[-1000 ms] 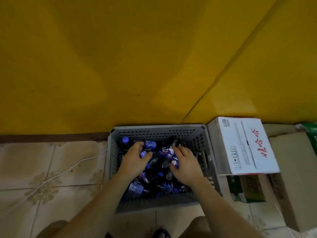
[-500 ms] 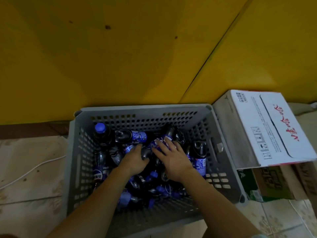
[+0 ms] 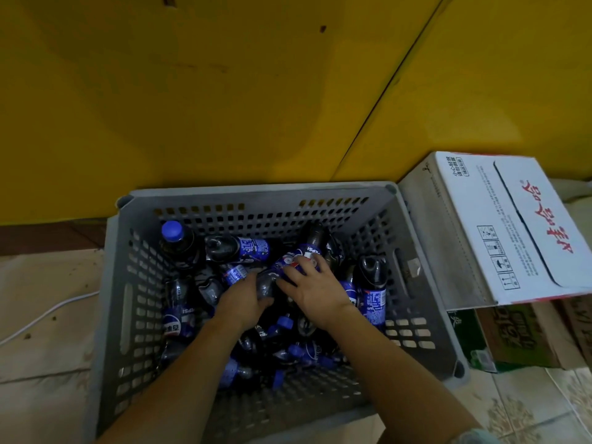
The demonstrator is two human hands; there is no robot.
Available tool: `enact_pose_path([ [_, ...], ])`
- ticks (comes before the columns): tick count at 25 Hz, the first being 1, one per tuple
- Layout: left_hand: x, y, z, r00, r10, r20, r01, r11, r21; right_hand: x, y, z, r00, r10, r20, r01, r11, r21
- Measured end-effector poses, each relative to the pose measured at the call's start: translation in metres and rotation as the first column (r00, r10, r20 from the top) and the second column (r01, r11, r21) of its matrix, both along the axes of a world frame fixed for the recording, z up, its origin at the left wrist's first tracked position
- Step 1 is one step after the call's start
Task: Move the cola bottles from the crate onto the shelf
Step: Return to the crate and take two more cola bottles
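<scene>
Head-camera view, looking down: a grey plastic crate [image 3: 125, 302] with perforated walls is being shown on a tiled floor [image 3: 45, 373], pushed up against a yellow wall [image 3: 224, 91]. Cola bottles [image 3: 238, 249] with blue labels and blue caps are being seen heaped inside it, most lying on their sides and overlapping, while one bottle [image 3: 174, 238] is standing upright in the far left corner with its cap up. Both bare forearms are being reached down into the middle of the heap. The left hand [image 3: 242, 301] is being curled around the dark end of a lying bottle [image 3: 290, 262], its fingers wrapped under and partly hidden. The right hand [image 3: 315, 291] is being laid over the labelled part of what looks like the same bottle, its fingers spread and bent across it; whether they are truly gripping cannot be told. Another bottle [image 3: 373, 291] is being seen just beside the right wrist, leaning against the right wall of the crate. A white carton [image 3: 499, 225] with red lettering is being shown just to the right of the crate, resting on top of a green-printed box [image 3: 512, 334]. A white cable [image 3: 48, 310] is being seen trailing across the floor at the left.
</scene>
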State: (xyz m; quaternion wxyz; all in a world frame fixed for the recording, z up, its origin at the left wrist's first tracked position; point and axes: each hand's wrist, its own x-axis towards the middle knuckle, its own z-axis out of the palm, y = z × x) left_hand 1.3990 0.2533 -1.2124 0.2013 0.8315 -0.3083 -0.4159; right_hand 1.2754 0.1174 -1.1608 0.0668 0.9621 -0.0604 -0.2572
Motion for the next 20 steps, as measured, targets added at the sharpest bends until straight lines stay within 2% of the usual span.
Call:
enact_pose_path([
  [2,0.002,0.002,0.008,0.998,0.041,-0.040,-0.043,0.998,-0.056,-0.007,-0.005,-0.001,0.997,0.005,0.079,-0.008,0.999,0.033],
  [4,0.004,0.002,0.024,0.998,0.059,-0.015,-0.060,0.992,-0.112,-0.019,-0.011,0.000,0.989,-0.008,0.145,-0.001,0.998,0.063],
  [6,0.011,0.003,0.044,0.997,0.062,0.037,-0.057,0.991,-0.122,-0.026,-0.014,0.005,0.965,-0.103,0.242,0.070,0.987,0.143],
  [8,0.021,0.007,0.065,0.995,0.037,0.090,-0.027,0.993,-0.114,-0.028,-0.017,0.019,0.907,-0.268,0.325,0.176,0.942,0.286],
  [11,0.034,0.013,0.095,0.988,-0.019,0.156,0.036,0.994,-0.106,-0.024,-0.021,0.038,0.745,-0.580,0.330,0.332,0.750,0.572],
  [13,0.043,0.016,0.114,0.986,0.001,0.165,0.025,0.987,-0.158,-0.020,-0.018,0.050,0.597,-0.765,0.241,0.412,0.551,0.726],
  [15,0.052,0.019,0.126,0.984,0.030,0.178,0.007,0.980,-0.200,-0.016,-0.011,0.063,0.491,-0.864,0.115,0.435,0.357,0.826],
  [18,0.061,0.027,0.127,0.983,0.033,0.181,0.004,0.980,-0.198,-0.014,0.003,0.066,0.447,-0.895,0.019,0.401,0.219,0.889],
  [20,0.060,0.034,0.119,0.993,0.066,0.098,-0.043,0.973,-0.226,-0.009,0.014,0.063,0.442,-0.897,-0.021,0.390,0.171,0.905],
])
